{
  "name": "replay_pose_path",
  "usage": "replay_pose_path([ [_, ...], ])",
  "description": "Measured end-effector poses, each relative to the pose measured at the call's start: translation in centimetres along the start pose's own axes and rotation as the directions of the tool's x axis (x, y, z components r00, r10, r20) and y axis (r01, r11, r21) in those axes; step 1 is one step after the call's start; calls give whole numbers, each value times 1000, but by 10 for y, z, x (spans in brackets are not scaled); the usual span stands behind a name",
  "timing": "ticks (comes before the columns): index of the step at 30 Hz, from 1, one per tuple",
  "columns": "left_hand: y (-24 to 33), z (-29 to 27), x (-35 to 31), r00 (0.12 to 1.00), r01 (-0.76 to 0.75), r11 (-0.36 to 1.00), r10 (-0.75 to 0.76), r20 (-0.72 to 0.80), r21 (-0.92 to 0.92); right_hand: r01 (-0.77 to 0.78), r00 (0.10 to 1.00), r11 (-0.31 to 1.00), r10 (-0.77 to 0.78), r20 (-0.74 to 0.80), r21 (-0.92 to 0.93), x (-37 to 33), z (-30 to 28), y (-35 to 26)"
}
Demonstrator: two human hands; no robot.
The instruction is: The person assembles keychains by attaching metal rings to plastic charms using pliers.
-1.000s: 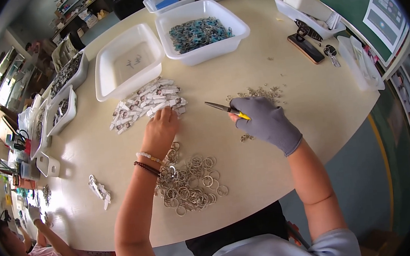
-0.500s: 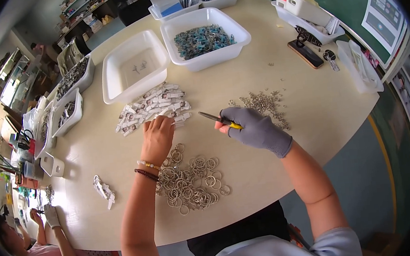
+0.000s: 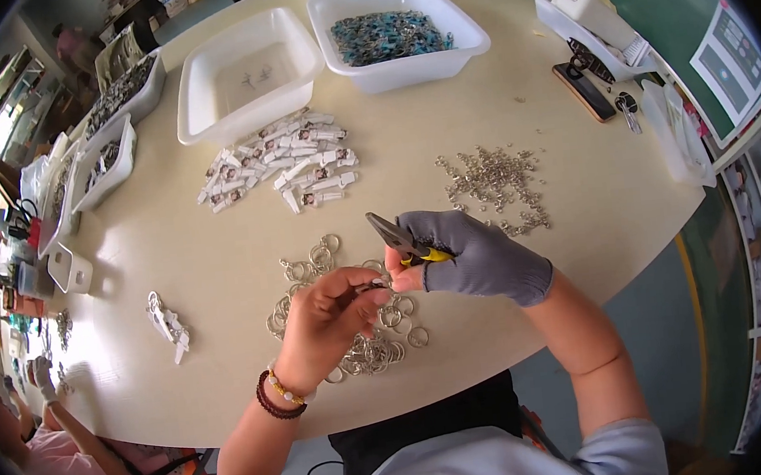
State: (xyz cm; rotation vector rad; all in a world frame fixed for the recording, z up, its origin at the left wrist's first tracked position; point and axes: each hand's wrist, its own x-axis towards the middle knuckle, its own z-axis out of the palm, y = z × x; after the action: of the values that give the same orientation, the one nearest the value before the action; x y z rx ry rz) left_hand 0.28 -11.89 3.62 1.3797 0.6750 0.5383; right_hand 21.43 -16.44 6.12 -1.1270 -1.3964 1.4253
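Note:
Above the pile of metal split rings (image 3: pixel 374 355), my left hand (image 3: pixel 323 324) is closed in a pinch on a small white piece (image 3: pixel 377 282), mostly hidden by the fingers. My right hand (image 3: pixel 485 255), in a grey fingerless glove, grips pliers (image 3: pixel 391 233) with yellow handles, their jaws pointing up and left. Its thumb and fingertip meet the left fingertips at the small piece. Beyond the hands lies a heap of white figure-shaped charms (image 3: pixel 250 163). Small metal fittings (image 3: pixel 489 177) are scattered past my right hand.
A white tub (image 3: pixel 194 109) and another tub (image 3: pixel 472 45) of blue-and-silver pieces stand at the back. Linked white charms (image 3: pixel 169 329) lie on the left. A phone (image 3: pixel 584 92) and keys (image 3: pixel 628 111) rest at the right. A co-worker (image 3: pixel 62 451) sits at the lower left.
My left hand has come back from the charm heap to the ring pile, pinching a small piece. My right hand, still holding the pliers, has met it. The whole view has shifted slightly.

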Motion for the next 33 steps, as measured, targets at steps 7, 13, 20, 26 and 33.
replay_pose_path([
  [7, 1, -6, -3, 997, 67, 994, -69, 25, 84, -47, 999, 999, 48, 16, -8, 3, 4, 4],
  [13, -2, -9, 1, 749, -577, 464, 628, 210, 672, 12, 993, 995, 0, -122, 100, 6, 26, 20],
  [20, -12, -10, 1, 822, -384, 812, 518, -239, 440, 209, 912, 889, -328, -247, -407, 12, 42, 37],
  [26, -10, -27, 8, 830, -325, 943, 323, -454, 78, 158, 954, 479, -300, 8, -864, 13, 25, 42],
  [33, -13, -24, 11, 852, -302, 952, 294, -432, 51, 156, 974, 259, -199, 105, -953, 12, 31, 41],
])
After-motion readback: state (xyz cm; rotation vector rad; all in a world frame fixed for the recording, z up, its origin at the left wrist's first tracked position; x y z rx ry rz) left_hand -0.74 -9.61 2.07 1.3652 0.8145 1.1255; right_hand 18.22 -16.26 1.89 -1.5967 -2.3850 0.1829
